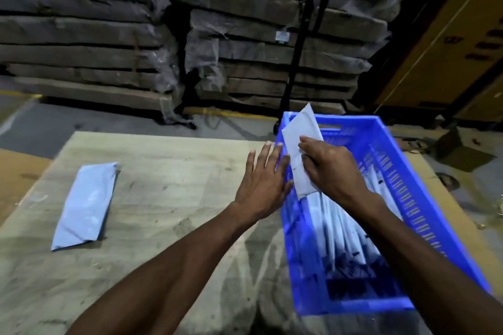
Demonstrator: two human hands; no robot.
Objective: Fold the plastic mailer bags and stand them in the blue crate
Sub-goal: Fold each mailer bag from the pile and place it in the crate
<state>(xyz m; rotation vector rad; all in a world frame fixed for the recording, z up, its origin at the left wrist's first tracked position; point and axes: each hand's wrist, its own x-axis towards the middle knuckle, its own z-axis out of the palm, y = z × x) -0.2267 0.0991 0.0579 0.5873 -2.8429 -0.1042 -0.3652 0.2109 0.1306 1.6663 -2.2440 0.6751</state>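
My right hand [329, 168] grips a folded white mailer bag [300, 139] and holds it tilted over the far left part of the blue crate [424, 198]. Several folded bags [343, 223] stand on edge in a row inside the crate. My left hand [262, 179] is flat with fingers spread against the crate's left rim, holding nothing. Another folded pale mailer bag [87, 204] lies flat on the wooden table [168, 198], far to the left of both hands.
The crate sits on the table's right side, angled. Behind the table stand stacks of plastic-wrapped flat cardboard [245, 35] on the floor. A small cardboard box [462, 149] lies on the floor at the right. Brown board [16, 179] borders the table's left.
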